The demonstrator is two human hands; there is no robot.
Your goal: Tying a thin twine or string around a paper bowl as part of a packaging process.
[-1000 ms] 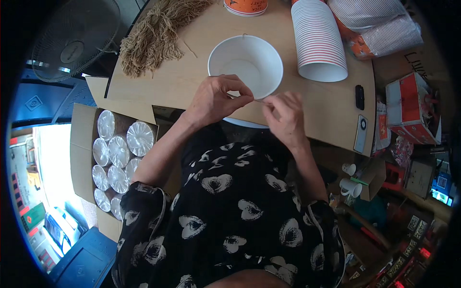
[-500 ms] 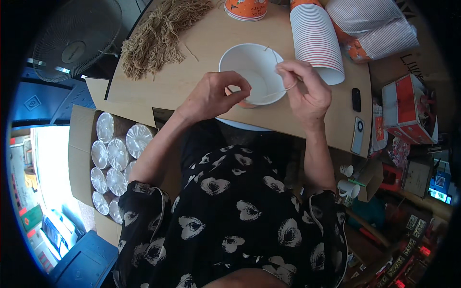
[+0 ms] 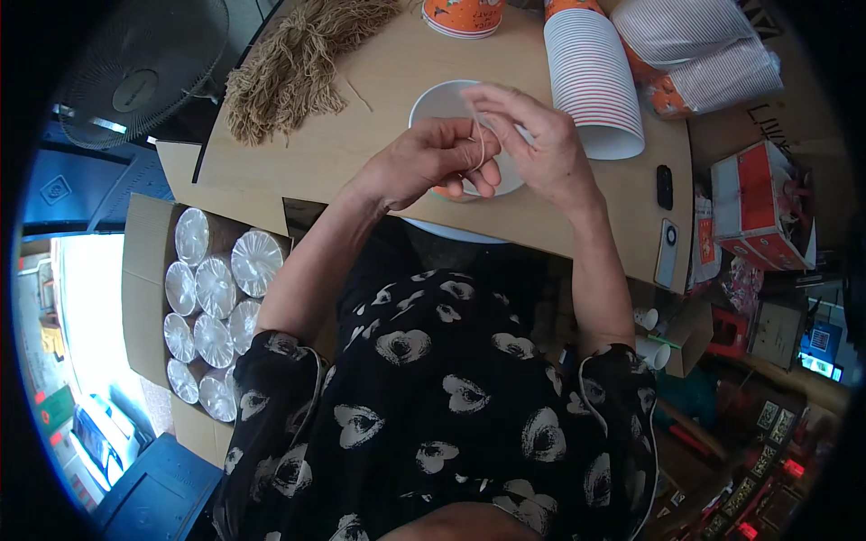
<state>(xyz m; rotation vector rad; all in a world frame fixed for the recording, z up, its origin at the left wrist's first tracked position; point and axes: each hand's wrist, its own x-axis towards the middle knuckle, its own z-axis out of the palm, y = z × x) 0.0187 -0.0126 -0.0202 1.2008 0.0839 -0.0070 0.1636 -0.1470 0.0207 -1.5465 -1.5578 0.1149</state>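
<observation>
Cord pinched in the left hand curves across its fingers over the white tub, right hand alongside, its blurred grip impossible to tell.

Open tabletop between yarn bundle and paper bucket, nested bucket stack blocking the right

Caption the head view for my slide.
Left hand and right hand meet at a thin cord over a white-lined tub, tan string bundle beyond.
</observation>
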